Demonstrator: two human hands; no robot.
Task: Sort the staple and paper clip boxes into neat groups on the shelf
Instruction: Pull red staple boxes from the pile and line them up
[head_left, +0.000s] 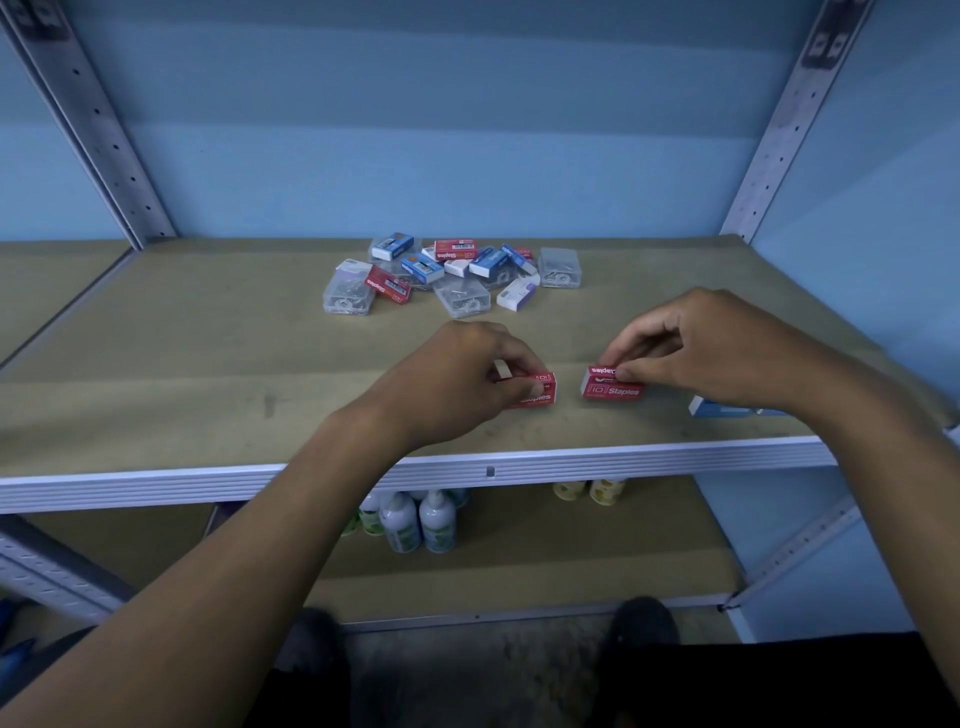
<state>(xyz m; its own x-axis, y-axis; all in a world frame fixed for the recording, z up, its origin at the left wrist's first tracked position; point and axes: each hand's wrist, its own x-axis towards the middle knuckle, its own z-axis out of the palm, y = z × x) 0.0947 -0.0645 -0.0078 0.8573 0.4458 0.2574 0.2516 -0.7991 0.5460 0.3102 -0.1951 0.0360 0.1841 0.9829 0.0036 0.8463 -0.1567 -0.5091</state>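
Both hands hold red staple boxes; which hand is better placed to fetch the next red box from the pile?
Probably left: the left hand sits closer to the red box on the pile's left side.

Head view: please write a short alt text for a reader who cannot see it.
Each hand pinches a red staples box near the shelf's front edge: left hand on one box, right hand on another. Behind them lies a mixed pile of boxes.
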